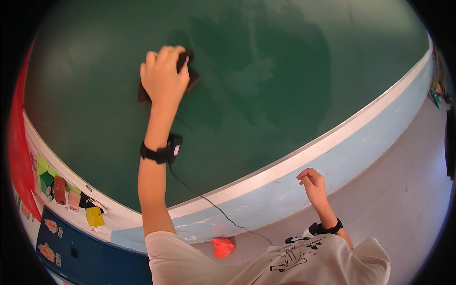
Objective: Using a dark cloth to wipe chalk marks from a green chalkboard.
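A dark brown cloth (144,95) is bunched under my left hand (162,73), which presses it against the green chalkboard (228,149). Folds of the cloth stick out past the thumb and below the palm. Around the cloth and to its right, the board has darker, wet-looking patches with paler streaks. My right hand (313,183) hangs near the pale blue lower wall, its fingers loosely bent with nothing visible in them. Both wrists wear black straps; the left one carries a small black device (174,148) with a cable.
A white ledge (249,180) borders the board's bottom. At left, a yellow box (94,216) and other small items sit near a dark blue cabinet (92,245). Red fabric (21,171) hangs at the far left. A red plastic bag (222,247) lies on the floor; the cable (221,210) dangles across.
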Demonstrator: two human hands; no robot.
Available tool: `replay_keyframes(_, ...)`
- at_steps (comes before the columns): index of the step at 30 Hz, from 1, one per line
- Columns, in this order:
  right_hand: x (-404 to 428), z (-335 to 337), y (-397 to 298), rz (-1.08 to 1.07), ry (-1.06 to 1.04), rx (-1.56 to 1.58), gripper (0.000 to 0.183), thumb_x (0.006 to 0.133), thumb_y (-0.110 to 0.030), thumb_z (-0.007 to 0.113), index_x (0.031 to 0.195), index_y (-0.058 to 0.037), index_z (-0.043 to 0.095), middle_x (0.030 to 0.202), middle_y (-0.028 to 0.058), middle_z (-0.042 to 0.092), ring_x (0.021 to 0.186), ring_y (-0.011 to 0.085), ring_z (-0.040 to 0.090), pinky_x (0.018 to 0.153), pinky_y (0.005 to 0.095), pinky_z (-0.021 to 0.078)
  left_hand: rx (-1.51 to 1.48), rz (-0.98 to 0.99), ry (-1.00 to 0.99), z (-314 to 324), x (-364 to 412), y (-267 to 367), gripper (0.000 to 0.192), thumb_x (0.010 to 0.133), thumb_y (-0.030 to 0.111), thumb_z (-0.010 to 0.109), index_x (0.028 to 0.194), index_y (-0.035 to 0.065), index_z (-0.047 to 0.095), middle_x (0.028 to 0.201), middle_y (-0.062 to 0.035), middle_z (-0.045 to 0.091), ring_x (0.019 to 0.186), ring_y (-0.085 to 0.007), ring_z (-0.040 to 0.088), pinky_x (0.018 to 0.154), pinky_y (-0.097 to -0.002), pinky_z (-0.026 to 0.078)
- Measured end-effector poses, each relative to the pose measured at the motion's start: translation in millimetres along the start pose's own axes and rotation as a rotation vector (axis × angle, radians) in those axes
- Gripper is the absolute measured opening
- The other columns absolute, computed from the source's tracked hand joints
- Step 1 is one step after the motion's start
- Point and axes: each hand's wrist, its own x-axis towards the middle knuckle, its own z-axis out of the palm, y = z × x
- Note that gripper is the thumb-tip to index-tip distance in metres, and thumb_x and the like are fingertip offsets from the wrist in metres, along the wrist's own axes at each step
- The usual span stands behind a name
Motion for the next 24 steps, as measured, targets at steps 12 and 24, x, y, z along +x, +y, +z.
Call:
replay_keyframes(12, 1.4, -0.5, -6.7, 0.036, 0.061, 0.055, 0.015, 0.088, -0.002, 0.049, 0.086, 0.0037, 0.063, 0.085, 0.0085, 0.068, 0.079, 0.0139, 0.063, 0.071, 0.0283, 0.052, 0.125, -0.038, 0.071, 8.2, 46.4, -39.3, 0.014, 0.08, 0.028, 0.071, 0.092, 0.0205, 0.072, 0.095, 0.011, 0.068, 0.086, -0.0195, 0.06, 0.072, -0.0343, 0.047)
replay_keyframes(24, -1.0, -3.3, -15.1, 0.114, 0.005, 0.109, 0.016, 0.091, -0.006, 0.048, 0.086, 0.0011, 0.062, 0.087, 0.0074, 0.066, 0.084, 0.014, 0.06, 0.076, 0.0281, 0.0491, -0.085, 0.366, -0.034, 27.3, -159.0, 62.3, 0.022, 0.07, 0.014, 0.068, 0.092, 0.0168, 0.069, 0.091, 0.0041, 0.061, 0.079, -0.0165, 0.054, 0.064, -0.035, 0.037)
